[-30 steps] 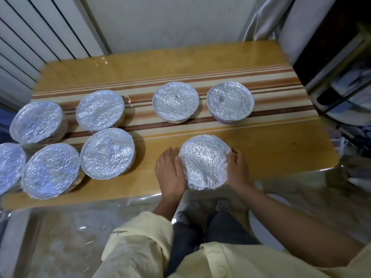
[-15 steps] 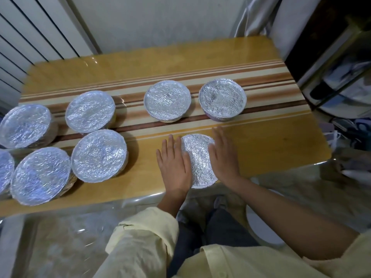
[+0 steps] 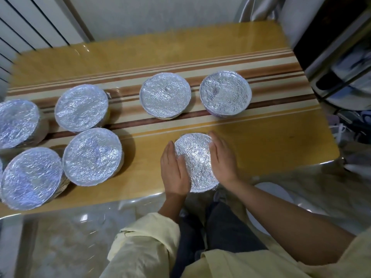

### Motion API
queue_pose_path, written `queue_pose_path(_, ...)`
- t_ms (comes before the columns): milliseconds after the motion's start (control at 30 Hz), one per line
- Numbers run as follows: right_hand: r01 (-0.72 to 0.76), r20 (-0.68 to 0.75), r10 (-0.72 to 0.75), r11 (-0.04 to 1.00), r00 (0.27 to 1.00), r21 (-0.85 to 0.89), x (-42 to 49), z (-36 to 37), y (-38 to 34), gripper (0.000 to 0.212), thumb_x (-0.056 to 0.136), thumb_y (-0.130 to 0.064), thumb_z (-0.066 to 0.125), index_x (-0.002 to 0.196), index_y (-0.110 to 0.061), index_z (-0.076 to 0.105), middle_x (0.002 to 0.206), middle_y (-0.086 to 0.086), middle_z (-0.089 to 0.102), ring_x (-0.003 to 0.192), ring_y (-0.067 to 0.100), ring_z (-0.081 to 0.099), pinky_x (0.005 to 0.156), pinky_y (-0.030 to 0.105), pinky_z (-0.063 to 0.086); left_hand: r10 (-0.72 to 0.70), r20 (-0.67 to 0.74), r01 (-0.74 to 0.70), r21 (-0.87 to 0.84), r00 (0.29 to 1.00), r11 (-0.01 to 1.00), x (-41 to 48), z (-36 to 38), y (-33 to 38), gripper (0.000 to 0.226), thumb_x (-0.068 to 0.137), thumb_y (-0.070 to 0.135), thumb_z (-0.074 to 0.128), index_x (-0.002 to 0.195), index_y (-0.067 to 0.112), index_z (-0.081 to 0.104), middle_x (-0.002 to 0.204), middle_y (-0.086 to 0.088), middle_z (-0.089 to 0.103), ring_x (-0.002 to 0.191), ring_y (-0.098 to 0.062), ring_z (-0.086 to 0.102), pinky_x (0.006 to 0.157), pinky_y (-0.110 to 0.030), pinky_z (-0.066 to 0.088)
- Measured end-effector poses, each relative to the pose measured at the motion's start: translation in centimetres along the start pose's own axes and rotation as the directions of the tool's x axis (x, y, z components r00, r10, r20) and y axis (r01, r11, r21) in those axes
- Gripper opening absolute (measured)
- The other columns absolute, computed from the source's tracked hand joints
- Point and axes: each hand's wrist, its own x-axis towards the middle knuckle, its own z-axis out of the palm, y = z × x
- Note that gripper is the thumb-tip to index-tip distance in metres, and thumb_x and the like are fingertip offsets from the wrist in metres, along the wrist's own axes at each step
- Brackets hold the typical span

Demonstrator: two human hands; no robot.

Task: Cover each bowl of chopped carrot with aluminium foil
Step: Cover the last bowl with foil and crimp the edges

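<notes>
Table [image 3: 281,149] lies bare at right; foil-covered bowls [image 3: 92,156] crowd the left.

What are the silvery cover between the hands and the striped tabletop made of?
Crinkled silvery cover: thin aluminium foil, shiny, judging by fine creases and glints. Striped yellow-brown tabletop: glossy, probably laminate or varnished wood; reflections show, the core doesn't.

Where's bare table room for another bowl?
Free: the table behind the bowls, and its near right corner beside the right hand. Narrower gap left of the left hand. Crowded: the left end, packed with bowls.
</notes>
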Motion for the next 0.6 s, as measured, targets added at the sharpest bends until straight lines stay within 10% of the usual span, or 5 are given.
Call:
queue_pose_path(467,0.008,-0.075,0.002,0.991,0.997,0.133,0.06,-0.02,0.02,0.036,0.102,-0.017,0.037,0.134,-0.009,0.052,0.13,0.003,0.056,0.115,0.005,0.046,0.096,0.0,0.023,-0.056,0.002,0.056,-0.047,0.998,0.997,-0.16,-0.12,0.17,0.069,0.096,0.043,0.028,0.149,-0.001,0.038,0.149,-0.017,0.046,0.138,-0.029,0.042,0.115,-0.037,0.03)
queue_pose_path(600,-0.053,-0.059,0.062,0.987,0.996,0.15,-0.11,-0.36,-0.1,0.031,0.102,-0.023,0.035,0.122,-0.014,0.058,0.108,-0.007,0.059,0.097,0.005,0.051,0.085,0.019,0.038,0.016,0.02,-0.017,0.064,1.0,0.998,0.03,-0.44,0.06,0.064,0.098,0.041,0.027,0.147,0.001,0.041,0.15,-0.016,0.045,0.139,-0.03,0.04,0.117,-0.037,0.025)
